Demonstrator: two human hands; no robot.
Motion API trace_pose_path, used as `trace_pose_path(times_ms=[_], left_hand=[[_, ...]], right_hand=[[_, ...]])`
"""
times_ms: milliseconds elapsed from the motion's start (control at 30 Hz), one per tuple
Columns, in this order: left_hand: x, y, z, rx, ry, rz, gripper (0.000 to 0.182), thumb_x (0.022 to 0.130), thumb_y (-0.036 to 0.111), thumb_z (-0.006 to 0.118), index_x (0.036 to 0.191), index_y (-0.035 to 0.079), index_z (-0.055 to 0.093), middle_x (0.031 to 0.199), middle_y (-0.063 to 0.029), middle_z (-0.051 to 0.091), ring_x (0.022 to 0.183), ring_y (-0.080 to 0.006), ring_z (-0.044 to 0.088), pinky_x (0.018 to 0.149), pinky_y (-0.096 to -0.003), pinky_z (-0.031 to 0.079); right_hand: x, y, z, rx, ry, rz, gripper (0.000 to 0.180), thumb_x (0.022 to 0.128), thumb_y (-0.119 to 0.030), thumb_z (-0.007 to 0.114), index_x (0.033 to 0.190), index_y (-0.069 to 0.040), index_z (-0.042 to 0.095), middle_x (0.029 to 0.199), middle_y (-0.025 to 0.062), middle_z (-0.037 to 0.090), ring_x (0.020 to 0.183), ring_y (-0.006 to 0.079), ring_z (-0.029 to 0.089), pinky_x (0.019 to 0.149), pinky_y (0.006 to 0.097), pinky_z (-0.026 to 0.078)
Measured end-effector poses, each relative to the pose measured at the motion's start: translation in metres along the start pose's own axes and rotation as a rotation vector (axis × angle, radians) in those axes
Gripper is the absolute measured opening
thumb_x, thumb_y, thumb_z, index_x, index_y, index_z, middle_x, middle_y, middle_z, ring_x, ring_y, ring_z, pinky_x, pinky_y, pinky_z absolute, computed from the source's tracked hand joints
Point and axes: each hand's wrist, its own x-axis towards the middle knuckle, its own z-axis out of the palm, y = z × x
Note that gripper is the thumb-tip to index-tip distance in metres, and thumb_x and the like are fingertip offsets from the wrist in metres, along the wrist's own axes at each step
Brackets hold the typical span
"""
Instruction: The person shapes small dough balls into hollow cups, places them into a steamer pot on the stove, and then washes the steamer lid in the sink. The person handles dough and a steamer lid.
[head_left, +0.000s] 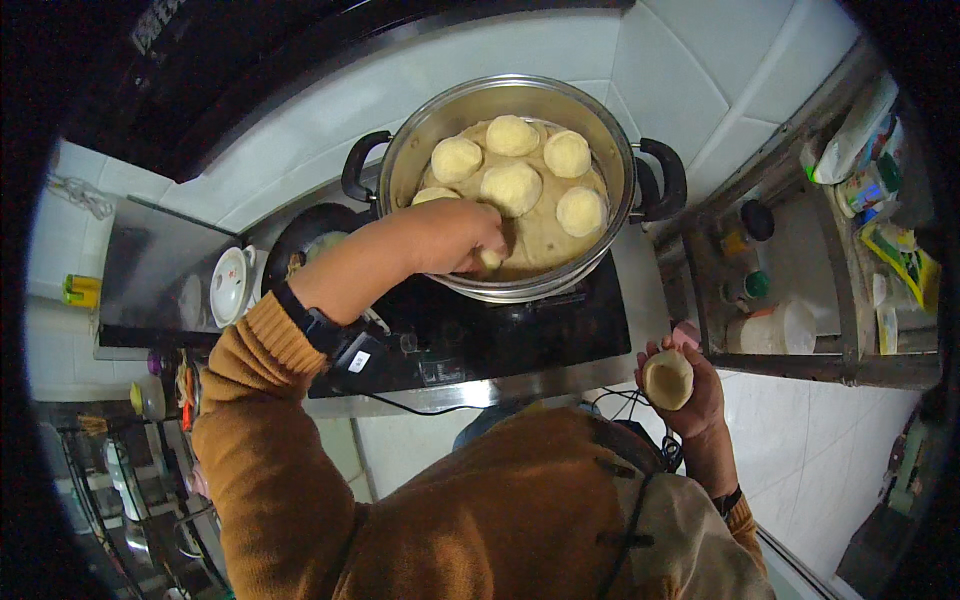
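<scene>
A large stainless-steel steamer pot (621, 225) with black side handles stands on the black cooktop. Several round, pale-yellow dough buns (511, 189) sit apart on the beige liner (541, 244) inside it. Reaching over the near left rim, my left hand (480, 238) is low inside the pot, its fingers around a pale dough piece (491, 259) that they mostly hide. To the right of the cooktop and lower, my right hand (694, 394) holds a hollow, cup-shaped pale piece (667, 381), apparently dough, with its opening facing up.
A dark wok (289, 240) lies left of the pot, partly behind my left forearm. Beyond it is a white lidded dish (231, 286). A black cable (420, 411) hangs over the counter's front edge. Shelves (844, 277) with jars and packets stand at the right.
</scene>
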Motion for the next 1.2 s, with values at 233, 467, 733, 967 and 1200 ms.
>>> trace_pose_path(times_ms=[233,467,733,967,1200], left_hand=[[0.006,0.016,-0.007,-0.026,0.123,-0.019,0.029,0.075,0.014,0.077,0.103,0.010,0.071,0.099,-0.0129,0.065,0.097,-0.0352,0.064,0.082,-0.0446,0.052],[0.066,0.046,-0.005,0.024,0.429,-0.090,0.067,0.075,0.020,0.080,0.132,0.007,0.048,0.114,-0.0191,0.059,0.104,-0.0401,0.061,0.084,-0.0473,0.052],[0.111,0.035,0.011,0.131,0.351,0.009,0.056,0.072,0.015,0.078,0.123,0.007,0.056,0.109,-0.0180,0.059,0.098,-0.0392,0.063,0.082,-0.0471,0.054],[0.110,0.042,0.010,0.142,0.346,-0.046,0.055,0.075,0.010,0.072,0.127,0.004,0.054,0.112,-0.0198,0.059,0.100,-0.0412,0.062,0.084,-0.0480,0.053],[0.053,0.083,-0.030,0.168,0.872,0.116,0.037,0.084,0.015,0.070,0.119,0.008,0.063,0.120,-0.0129,0.064,0.106,-0.0346,0.062,0.090,-0.0434,0.051]], right_hand=[[-0.008,0.000,0.003,0.130,-0.007,0.079,0.019,0.093,-0.017,0.062,0.105,-0.002,0.063,0.116,0.0165,0.063,0.111,0.0344,0.058,0.099,0.0481,0.048],[-0.006,0.000,-0.004,0.001,-0.063,0.049,0.021,0.095,-0.026,0.059,0.104,-0.008,0.065,0.113,0.0115,0.065,0.115,0.0312,0.058,0.102,0.0463,0.045],[-0.014,0.000,-0.015,0.058,-0.004,0.010,0.024,0.098,-0.023,0.056,0.107,-0.001,0.062,0.112,0.0161,0.064,0.112,0.0338,0.059,0.100,0.0485,0.048],[-0.018,-0.003,-0.006,0.093,-0.033,0.039,0.023,0.099,-0.026,0.052,0.104,-0.006,0.063,0.112,0.0123,0.064,0.116,0.0307,0.057,0.101,0.0481,0.046],[-0.012,-0.026,0.027,0.020,-0.144,0.048,0.038,0.102,-0.037,0.047,0.115,-0.004,0.061,0.116,0.0151,0.065,0.118,0.0312,0.058,0.103,0.0491,0.046]])
